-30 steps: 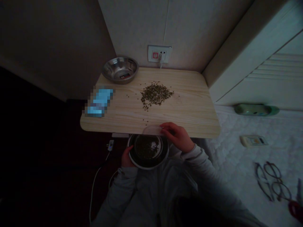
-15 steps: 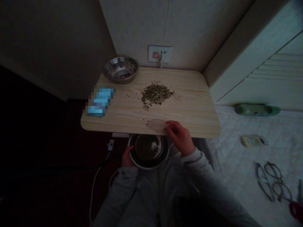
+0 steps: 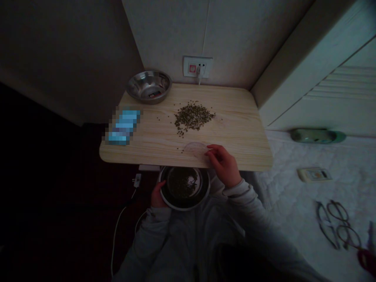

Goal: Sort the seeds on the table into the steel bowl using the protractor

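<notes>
From the head camera, the hands are apart. The left hand (image 3: 157,194) grips a steel bowl (image 3: 183,208) held just below the front edge of the desk (image 3: 241,147), with dark seeds (image 3: 182,184) inside. The right hand (image 3: 223,164) touches a translucent plastic sheet (image 3: 195,150) lying on the desk (whether it pinches the sheet is hard to tell in the dim light). Beyond lie a pile of dark seeds (image 3: 193,117) and a second steel bowl (image 3: 149,87).

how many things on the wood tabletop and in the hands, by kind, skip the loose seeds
Round stainless steel bowls: 2 (one on the pale wooden tabletop, one in the left hand)
Translucent plastic pieces: 1, at the right hand
Blurred blue flat items: 1
Total: 4
</notes>
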A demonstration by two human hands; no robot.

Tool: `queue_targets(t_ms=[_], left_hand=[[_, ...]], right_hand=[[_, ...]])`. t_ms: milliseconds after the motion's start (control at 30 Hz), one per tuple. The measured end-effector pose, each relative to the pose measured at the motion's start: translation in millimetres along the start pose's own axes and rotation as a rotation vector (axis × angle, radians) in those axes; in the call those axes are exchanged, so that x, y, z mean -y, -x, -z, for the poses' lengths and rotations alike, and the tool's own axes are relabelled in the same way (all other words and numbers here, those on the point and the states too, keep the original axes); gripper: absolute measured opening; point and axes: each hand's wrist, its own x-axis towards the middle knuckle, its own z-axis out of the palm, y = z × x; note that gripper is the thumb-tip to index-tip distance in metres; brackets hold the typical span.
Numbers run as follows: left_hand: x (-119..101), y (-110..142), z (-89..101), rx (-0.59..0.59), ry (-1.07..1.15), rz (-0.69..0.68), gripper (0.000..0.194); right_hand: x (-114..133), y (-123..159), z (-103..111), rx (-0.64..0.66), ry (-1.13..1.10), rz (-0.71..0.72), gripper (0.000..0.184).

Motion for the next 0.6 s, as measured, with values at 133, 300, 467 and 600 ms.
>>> queue_targets(t_ms=[133,300,467,600], left_hand=[[0.8,-3.1,3.6,0.039,0.011,0.011,0.018],[2.0,-7.9,7.7,0.027,0.021,-0.013,0.016],[2.4,-5.0,4.7,0.04,0.01,0.007,0.017],[2.1,-2.7,2.3,0.039,0.026,0.007,0.018]], right_hand=[[5.1,-3.8,-1.9,0.012,0.043,0.027,0.022],[7.4,-3.6,-1.8,0.057,0.01,0.047,0.021],[4.7,-2.9,-0.5,0.039,0.011,0.026,0.022],[4.6,-1.7,-0.3,0.067,0.013,0.043,0.022]])
